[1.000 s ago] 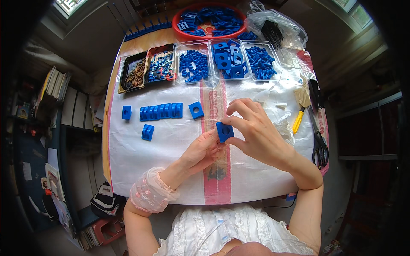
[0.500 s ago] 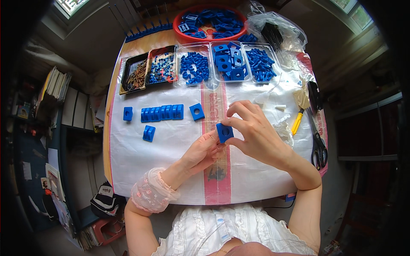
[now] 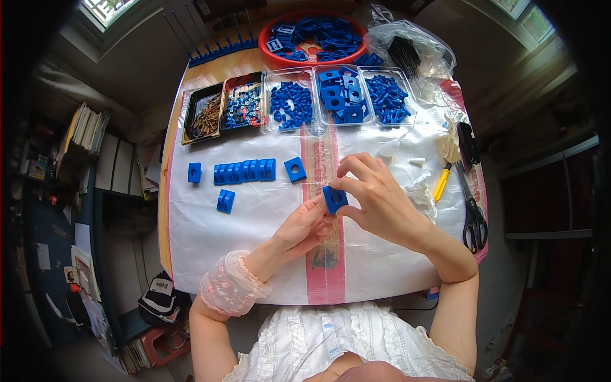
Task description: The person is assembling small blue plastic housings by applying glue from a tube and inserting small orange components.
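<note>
Over the middle of the table, a blue square plastic block with a round hole [image 3: 335, 199] is held up between both hands. My left hand [image 3: 304, 224] is closed on its lower left side, thumb and fingers pinching it. From the right, my right hand [image 3: 372, 194] grips the block's edge with the index finger on top and the thumb below. Farther left lies another blue block with a hole [image 3: 294, 169]. A row of blue curved plastic pieces [image 3: 245, 170] stands beyond my left hand. One loose curved piece [image 3: 224, 201] and a small blue block [image 3: 194, 172] are near it.
Trays of screws [image 3: 207, 118], nuts [image 3: 243, 105] and blue parts [image 3: 291, 105] line the back. Behind them stands a red basin [image 3: 312, 60] of blue pieces. At right lie a yellow-handled tool [image 3: 442, 183], black scissors [image 3: 475, 228] and crumpled plastic [image 3: 420, 197].
The view has shifted slightly, so the table things at left sit a little farther right. Both hands keep the same hold on the block, with hardly any movement.
</note>
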`<act>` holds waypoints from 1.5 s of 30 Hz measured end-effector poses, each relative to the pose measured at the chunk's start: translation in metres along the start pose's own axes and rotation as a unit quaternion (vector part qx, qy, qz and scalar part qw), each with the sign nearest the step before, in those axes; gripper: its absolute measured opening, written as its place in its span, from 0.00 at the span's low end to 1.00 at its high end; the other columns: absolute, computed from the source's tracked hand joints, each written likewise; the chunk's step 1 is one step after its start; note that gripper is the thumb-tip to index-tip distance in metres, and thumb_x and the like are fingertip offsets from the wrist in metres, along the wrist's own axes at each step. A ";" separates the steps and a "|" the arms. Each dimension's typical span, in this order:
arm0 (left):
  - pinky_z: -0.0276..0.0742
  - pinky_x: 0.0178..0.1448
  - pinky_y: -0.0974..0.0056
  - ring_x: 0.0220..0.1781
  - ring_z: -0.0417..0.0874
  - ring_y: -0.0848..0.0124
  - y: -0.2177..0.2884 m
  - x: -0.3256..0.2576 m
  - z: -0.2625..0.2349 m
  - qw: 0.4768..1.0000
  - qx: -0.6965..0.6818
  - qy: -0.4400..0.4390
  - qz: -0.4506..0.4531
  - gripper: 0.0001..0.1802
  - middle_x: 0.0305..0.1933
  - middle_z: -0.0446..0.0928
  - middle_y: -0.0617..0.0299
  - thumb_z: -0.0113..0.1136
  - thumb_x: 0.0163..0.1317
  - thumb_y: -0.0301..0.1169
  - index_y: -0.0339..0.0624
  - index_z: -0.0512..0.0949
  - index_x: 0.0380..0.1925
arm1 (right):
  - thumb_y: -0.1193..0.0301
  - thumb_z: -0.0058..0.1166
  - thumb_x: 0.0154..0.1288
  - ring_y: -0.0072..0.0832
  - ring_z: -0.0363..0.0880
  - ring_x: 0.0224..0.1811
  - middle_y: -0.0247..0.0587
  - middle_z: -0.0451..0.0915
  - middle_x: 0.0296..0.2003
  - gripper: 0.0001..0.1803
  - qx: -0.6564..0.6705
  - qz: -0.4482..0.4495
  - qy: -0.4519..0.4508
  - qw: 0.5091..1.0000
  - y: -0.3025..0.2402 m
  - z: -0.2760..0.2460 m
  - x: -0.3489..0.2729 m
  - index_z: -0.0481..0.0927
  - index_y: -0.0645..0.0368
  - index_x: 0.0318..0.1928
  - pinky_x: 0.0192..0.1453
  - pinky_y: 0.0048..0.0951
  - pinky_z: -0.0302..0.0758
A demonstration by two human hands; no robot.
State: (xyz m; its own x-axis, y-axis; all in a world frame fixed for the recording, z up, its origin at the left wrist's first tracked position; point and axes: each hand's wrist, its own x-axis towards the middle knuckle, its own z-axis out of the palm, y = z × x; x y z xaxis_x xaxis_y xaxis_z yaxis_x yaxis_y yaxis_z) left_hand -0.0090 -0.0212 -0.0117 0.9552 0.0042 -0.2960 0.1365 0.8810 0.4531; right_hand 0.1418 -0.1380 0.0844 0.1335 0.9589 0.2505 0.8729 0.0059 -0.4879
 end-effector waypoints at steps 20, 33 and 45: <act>0.63 0.31 0.79 0.31 0.65 0.84 0.000 0.001 -0.001 0.999 -0.033 0.003 -0.005 0.14 0.34 0.70 0.71 0.50 0.74 0.40 0.45 0.74 0.52 | 0.75 0.67 0.44 0.39 0.70 0.55 0.42 0.74 0.45 0.18 -0.013 -0.012 0.004 1.000 -0.002 0.001 0.002 0.82 0.61 0.40 0.60 0.40 0.67; 0.63 0.30 0.79 0.30 0.65 0.85 0.001 0.001 0.000 1.000 -0.024 0.012 -0.007 0.13 0.33 0.70 0.70 0.53 0.73 0.43 0.46 0.74 0.46 | 0.75 0.67 0.44 0.40 0.70 0.55 0.41 0.74 0.44 0.17 -0.003 -0.010 0.007 1.000 0.000 0.001 0.005 0.82 0.62 0.39 0.59 0.40 0.67; 0.64 0.31 0.77 0.31 0.66 0.83 0.002 0.000 0.003 1.000 -0.018 0.012 -0.005 0.15 0.33 0.70 0.70 0.48 0.75 0.44 0.45 0.74 0.43 | 0.73 0.68 0.44 0.39 0.70 0.55 0.43 0.74 0.43 0.18 -0.002 -0.005 0.014 1.000 -0.001 0.003 0.004 0.81 0.63 0.39 0.59 0.40 0.67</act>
State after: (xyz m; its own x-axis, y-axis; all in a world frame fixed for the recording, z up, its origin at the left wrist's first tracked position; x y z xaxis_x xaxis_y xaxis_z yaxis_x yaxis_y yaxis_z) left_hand -0.0077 -0.0211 -0.0087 0.9473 0.0072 -0.3204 0.1352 0.8974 0.4201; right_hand 0.1401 -0.1337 0.0836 0.1384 0.9506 0.2779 0.8764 0.0131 -0.4814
